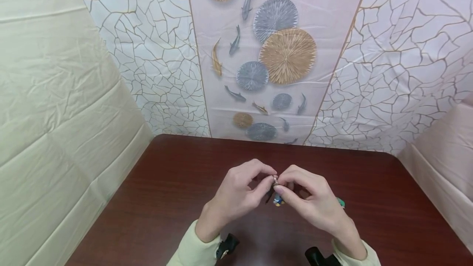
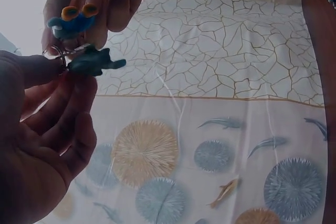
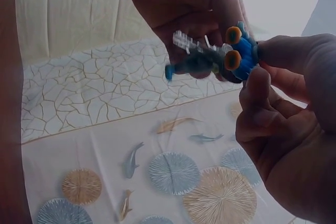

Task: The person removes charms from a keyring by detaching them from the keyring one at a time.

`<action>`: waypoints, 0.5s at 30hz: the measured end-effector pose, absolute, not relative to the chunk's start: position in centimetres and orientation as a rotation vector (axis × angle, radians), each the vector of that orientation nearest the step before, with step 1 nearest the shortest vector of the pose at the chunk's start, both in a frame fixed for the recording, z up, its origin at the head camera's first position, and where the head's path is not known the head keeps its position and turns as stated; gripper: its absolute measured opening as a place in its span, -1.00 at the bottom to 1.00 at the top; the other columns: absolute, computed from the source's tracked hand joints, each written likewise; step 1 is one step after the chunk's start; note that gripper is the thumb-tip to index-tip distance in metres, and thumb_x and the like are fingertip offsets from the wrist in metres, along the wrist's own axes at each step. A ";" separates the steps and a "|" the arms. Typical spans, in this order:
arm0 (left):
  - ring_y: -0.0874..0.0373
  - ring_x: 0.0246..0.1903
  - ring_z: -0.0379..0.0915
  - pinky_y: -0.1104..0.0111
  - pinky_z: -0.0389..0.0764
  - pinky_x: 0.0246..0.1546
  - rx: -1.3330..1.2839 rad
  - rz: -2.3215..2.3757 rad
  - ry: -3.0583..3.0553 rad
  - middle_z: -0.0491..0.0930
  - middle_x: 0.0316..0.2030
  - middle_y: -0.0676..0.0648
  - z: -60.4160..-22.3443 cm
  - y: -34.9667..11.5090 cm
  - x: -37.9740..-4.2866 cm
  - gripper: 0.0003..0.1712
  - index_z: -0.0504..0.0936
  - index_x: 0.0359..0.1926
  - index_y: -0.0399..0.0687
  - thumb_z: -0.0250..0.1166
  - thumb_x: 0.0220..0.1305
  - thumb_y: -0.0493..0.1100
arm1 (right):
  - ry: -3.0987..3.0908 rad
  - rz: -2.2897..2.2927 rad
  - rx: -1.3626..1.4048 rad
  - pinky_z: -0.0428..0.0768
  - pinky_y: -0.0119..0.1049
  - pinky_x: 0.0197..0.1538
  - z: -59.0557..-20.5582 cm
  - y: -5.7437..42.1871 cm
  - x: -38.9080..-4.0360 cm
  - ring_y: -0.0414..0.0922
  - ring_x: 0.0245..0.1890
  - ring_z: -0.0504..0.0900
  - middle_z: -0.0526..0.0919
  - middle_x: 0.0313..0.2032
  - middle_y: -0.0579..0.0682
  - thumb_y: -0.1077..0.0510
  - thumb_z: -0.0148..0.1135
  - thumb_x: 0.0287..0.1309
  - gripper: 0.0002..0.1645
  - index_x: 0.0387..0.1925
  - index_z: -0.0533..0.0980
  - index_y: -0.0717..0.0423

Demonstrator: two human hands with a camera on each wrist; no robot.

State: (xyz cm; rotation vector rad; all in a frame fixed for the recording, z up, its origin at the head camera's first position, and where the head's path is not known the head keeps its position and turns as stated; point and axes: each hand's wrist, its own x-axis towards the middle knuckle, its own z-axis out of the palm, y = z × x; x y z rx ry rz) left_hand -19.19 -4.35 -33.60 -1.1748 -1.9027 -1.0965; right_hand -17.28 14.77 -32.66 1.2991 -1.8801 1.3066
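Observation:
My two hands meet over the middle of the table. Between finger and thumb, my left hand pinches a thin metal key ring. A dark green figurine hangs off that ring, blurred in the right wrist view. My right hand pinches the end of a small blue figurine with two orange round parts, close against the ring. In the head view the blue figurine dangles below the right fingertips. Whether it is joined to the ring is hidden by the fingers.
Beyond the right hand, a small green figurine lies on the dark brown table, partly hidden by that hand. Patterned cloth hangs behind the table's far edge, and pale cloth hangs along the left side.

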 end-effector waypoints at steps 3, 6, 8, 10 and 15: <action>0.33 -0.27 0.52 0.64 0.55 -0.18 -1.197 -1.016 -1.852 0.61 -0.29 0.06 -33.4 -4.3 -19.4 -0.87 0.60 -0.21 -0.09 0.30 0.23 -0.34 | -1.887 1.293 1.286 0.34 -0.58 -0.58 -32.7 14.8 -17.3 -0.34 -0.51 0.40 0.51 -0.44 -0.08 0.59 0.34 -0.12 -0.62 -0.33 0.56 0.13; 0.28 -0.24 0.52 0.59 0.54 -0.12 -1.220 -0.956 -1.805 0.59 -0.29 0.05 -33.2 -4.2 -19.5 -0.85 0.58 -0.23 -0.11 0.30 0.21 -0.38 | -1.883 1.286 1.288 0.34 -0.58 -0.58 -32.8 14.8 -17.4 -0.34 -0.51 0.41 0.52 -0.44 -0.09 0.57 0.35 -0.11 -0.64 -0.33 0.56 0.13; 0.28 -0.25 0.52 0.60 0.54 -0.11 -1.216 -0.944 -1.799 0.59 -0.31 0.04 -33.3 -4.2 -19.5 -0.86 0.57 -0.26 -0.11 0.30 0.20 -0.40 | -1.882 1.278 1.288 0.34 -0.58 -0.57 -32.9 14.8 -17.4 -0.35 -0.50 0.40 0.52 -0.44 -0.09 0.56 0.35 -0.10 -0.64 -0.33 0.57 0.12; 0.30 -0.28 0.51 0.62 0.54 -0.16 -1.203 -0.972 -1.812 0.59 -0.33 0.04 -33.4 -4.1 -19.5 -0.88 0.57 -0.27 -0.10 0.29 0.22 -0.39 | -1.882 1.269 1.284 0.33 -0.57 -0.57 -32.9 14.8 -17.4 -0.35 -0.50 0.40 0.52 -0.44 -0.09 0.54 0.36 -0.08 -0.66 -0.33 0.57 0.12; 0.37 -0.39 0.51 0.69 0.55 -0.32 -1.154 -1.141 -1.854 0.63 -0.38 0.04 -33.7 -4.2 -19.3 -0.91 0.58 -0.31 -0.11 0.26 0.23 -0.37 | -1.882 1.290 1.290 0.34 -0.56 -0.57 -33.0 14.7 -17.4 -0.35 -0.49 0.41 0.53 -0.43 -0.08 0.54 0.35 -0.07 -0.67 -0.32 0.58 0.13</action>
